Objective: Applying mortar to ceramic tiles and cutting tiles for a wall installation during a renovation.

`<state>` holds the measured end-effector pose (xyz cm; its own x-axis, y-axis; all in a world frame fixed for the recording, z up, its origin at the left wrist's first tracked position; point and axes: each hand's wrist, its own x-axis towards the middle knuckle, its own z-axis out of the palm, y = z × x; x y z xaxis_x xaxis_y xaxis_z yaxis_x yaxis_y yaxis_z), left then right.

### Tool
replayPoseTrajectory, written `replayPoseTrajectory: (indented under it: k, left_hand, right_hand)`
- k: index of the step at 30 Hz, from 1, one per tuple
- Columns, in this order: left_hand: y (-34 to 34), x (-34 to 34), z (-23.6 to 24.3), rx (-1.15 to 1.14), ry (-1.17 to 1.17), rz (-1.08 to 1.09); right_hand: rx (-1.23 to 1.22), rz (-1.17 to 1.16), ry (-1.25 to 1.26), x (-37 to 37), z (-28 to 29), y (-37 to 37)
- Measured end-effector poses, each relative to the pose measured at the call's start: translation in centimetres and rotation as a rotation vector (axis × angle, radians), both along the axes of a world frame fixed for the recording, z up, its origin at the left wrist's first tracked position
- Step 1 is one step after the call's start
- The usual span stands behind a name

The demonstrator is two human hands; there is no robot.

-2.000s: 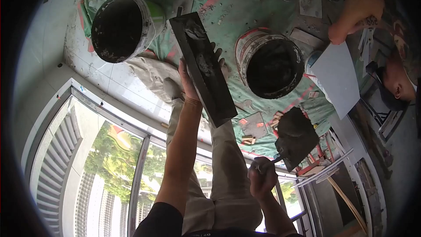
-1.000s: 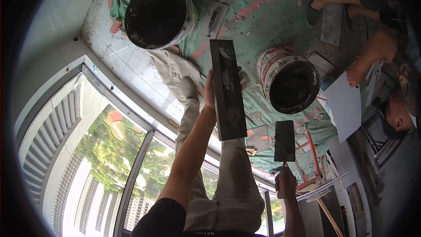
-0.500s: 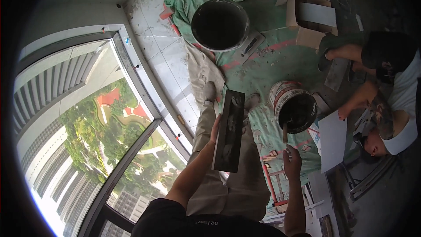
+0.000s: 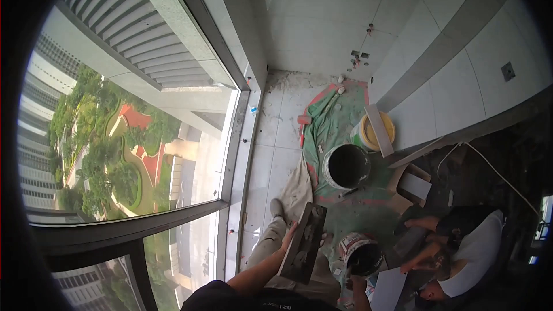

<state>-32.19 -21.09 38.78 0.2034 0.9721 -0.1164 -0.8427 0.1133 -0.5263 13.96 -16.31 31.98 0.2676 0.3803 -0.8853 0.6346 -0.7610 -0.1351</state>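
My left hand (image 4: 289, 238) grips the left edge of a narrow dark tile (image 4: 305, 243). The tile is tilted in front of my legs, with lumpy grey mortar dabs along its upper face. My right hand (image 4: 358, 282) is closed at the near rim of a white-and-red bucket (image 4: 347, 244) of dark wet mortar (image 4: 365, 258). It is on the handle of a tool standing in the mortar, seemingly a trowel; fingers and mortar hide most of it.
A co-worker (image 4: 475, 253) crouches at the right, one hand on a pale tile (image 4: 387, 289). Farther off are a large black bucket (image 4: 326, 167), a yellow-lidded pail (image 4: 391, 129) with a board across it, and a cardboard box (image 4: 397, 179). Green sheeting (image 4: 322, 132) covers the floor; a window (image 4: 227, 155) runs along the left.
The view has tipped up toward the far wall. My right hand has moved from just short of the bucket onto the tool's handle. My left hand still holds the tile.
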Motion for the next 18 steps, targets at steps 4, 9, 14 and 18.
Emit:
replayPoseTrajectory:
  k: [4, 9, 14, 18]
  left_hand:
    - [0.5, -7.9, 9.7, 0.022, 0.243, 0.145]
    - [1.6, -19.3, 15.0, 0.147, 0.301, 0.262]
    - [2.3, -28.4, 19.8, 0.259, 0.482, 0.331]
    - [3.1, -32.7, 25.8, 0.002, 0.774, 0.444]
  right_hand:
    - [0.076, -0.040, 0.212, -8.4, 7.7, 2.6]
    - [0.385, 0.154, 0.406, -23.3, 9.3, 9.2]
    - [0.572, 0.287, 0.563, -32.6, 10.7, 9.1]
    - [0.626, 0.504, 0.532, -38.0, 8.8, 11.6]
